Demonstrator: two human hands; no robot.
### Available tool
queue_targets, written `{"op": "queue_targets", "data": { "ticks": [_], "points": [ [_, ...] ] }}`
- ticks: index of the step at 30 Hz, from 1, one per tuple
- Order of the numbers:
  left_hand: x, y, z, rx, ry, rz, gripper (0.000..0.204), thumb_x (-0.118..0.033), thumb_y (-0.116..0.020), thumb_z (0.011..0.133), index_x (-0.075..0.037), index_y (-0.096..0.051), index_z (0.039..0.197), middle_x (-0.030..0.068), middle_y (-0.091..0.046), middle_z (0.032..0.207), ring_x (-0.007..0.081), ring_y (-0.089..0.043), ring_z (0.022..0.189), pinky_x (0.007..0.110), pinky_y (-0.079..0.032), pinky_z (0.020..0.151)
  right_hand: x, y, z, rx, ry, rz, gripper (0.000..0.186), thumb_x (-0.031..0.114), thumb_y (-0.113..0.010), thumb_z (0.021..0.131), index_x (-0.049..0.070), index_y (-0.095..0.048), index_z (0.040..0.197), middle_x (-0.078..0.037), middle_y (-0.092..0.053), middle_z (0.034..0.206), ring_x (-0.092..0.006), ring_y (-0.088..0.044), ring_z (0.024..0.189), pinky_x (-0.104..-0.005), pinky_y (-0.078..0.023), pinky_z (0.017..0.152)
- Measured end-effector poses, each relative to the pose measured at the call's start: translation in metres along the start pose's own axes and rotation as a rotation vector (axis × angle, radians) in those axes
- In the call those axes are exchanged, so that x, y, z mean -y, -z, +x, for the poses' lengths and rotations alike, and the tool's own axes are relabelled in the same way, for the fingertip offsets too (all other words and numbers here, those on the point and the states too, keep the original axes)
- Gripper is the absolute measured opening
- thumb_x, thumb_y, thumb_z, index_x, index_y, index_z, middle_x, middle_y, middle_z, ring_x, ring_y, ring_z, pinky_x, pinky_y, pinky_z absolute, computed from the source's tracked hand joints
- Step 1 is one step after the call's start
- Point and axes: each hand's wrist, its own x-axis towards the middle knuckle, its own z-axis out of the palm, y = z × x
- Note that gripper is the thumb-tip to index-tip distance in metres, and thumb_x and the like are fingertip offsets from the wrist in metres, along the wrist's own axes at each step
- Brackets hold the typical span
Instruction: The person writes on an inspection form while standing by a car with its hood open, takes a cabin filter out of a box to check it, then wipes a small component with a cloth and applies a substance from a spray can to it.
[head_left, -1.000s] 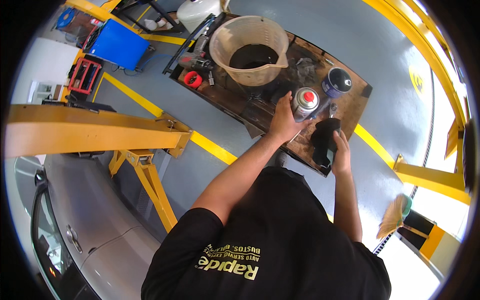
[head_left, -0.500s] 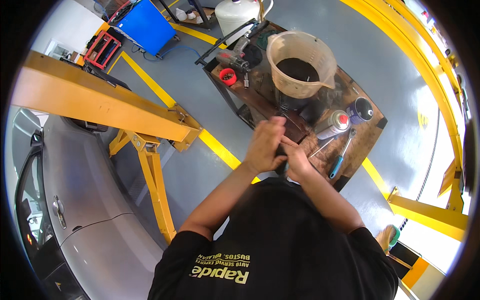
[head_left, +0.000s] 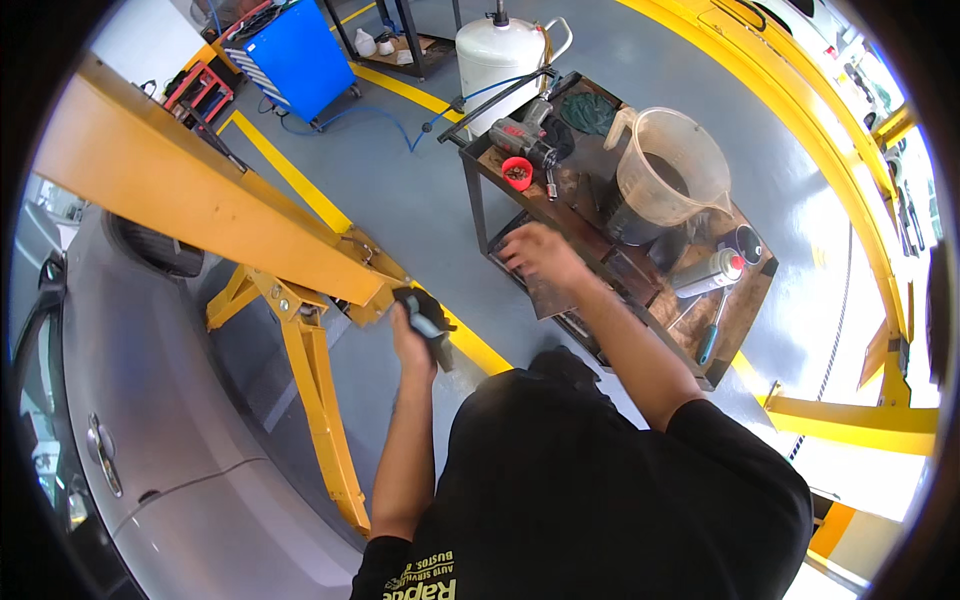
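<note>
Black cloth (head_left: 436,336) in the left grip (head_left: 411,347), mostly to its right

You have one left hand (head_left: 411,346), one right hand (head_left: 548,254) and one dark cloth (head_left: 425,318) in hand. On your one cart (head_left: 748,289) are one big jug (head_left: 694,145), one red cup (head_left: 517,174), one power tool (head_left: 522,136), one spray can (head_left: 706,274), one short can (head_left: 742,243) and one blue-handled tool (head_left: 711,338).

Your left hand (head_left: 412,348) gripped a dark cloth (head_left: 424,312), left of the cart (head_left: 751,298). Your right hand (head_left: 545,254), fingers loosely bent, was at the cart's near edge. A translucent jug (head_left: 652,190) and spray can (head_left: 706,274) stood on the cart.
</note>
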Motion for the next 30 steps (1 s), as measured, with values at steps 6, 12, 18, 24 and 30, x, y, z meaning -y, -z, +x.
{"op": "queue_targets", "data": {
  "ticks": [6, 12, 18, 24, 30],
  "points": [
    [-0.029, 0.022, 0.063, 0.358, -0.687, 0.747, 0.027, -0.029, -0.07, 0.085, -0.01, -0.069, 0.105, 0.0088, -0.07, 0.097, 0.03, -0.069, 0.088, 0.042, -0.057, 0.079, -0.018, 0.077, 0.089, -0.526, -0.033, -1.034, 0.033, 0.025, -0.063, 0.093, 0.004, -0.063, 0.119, -0.023, -0.067, 0.118, -0.0401, -0.068, 0.11, -0.0491, -0.055, 0.093],
    [-0.078, -0.022, 0.154, 0.533, -1.226, 1.602, 0.023, -0.027, -0.068, 0.083, -0.011, -0.068, 0.099, 0.0082, -0.069, 0.094, 0.0278, -0.068, 0.089, 0.041, -0.055, 0.08, -0.031, 0.08, 0.142, -0.478, -0.31, -0.947, 0.044, 0.028, -0.067, 0.091, 0.0, -0.06, 0.124, -0.027, -0.068, 0.118, -0.0426, -0.069, 0.107, -0.0509, -0.055, 0.094],
    [-0.099, -0.047, 0.271, 0.752, -0.587, 1.136, 0.03, -0.032, -0.052, 0.095, -0.011, -0.063, 0.114, 0.0098, -0.066, 0.106, 0.0303, -0.064, 0.102, 0.05, -0.052, 0.089, -0.05, 0.09, 0.146, -0.552, -0.383, -0.652, 0.025, 0.024, -0.068, 0.089, 0.0, -0.068, 0.084, -0.017, -0.072, 0.082, -0.0294, -0.07, 0.076, -0.043, -0.053, 0.065],
    [-0.146, -0.118, 0.364, 0.764, -1.292, 1.36, 0.024, -0.022, -0.067, 0.086, -0.011, -0.071, 0.107, 0.0082, -0.072, 0.1, 0.0307, -0.069, 0.093, 0.047, -0.054, 0.09, 0.028, 0.072, 0.108, -0.517, -0.419, 0.064, 0.016, 0.015, -0.068, 0.091, 0.001, -0.066, 0.082, 0.001, -0.055, 0.063, -0.0082, -0.048, 0.051, -0.026, -0.036, 0.046],
    [-0.138, -0.185, 0.424, 0.523, 0.555, -0.187, 0.031, -0.025, -0.059, 0.104, -0.006, -0.061, 0.129, 0.0057, -0.068, 0.117, 0.0182, -0.063, 0.108, 0.035, -0.05, 0.098, 0.154, -0.027, 0.306, -0.345, 0.097, -0.431, 0.011, 0.002, -0.066, 0.086, -0.004, -0.066, 0.095, -0.013, -0.067, 0.079, -0.0285, -0.065, 0.068, -0.0366, -0.052, 0.062]
  ]
}}
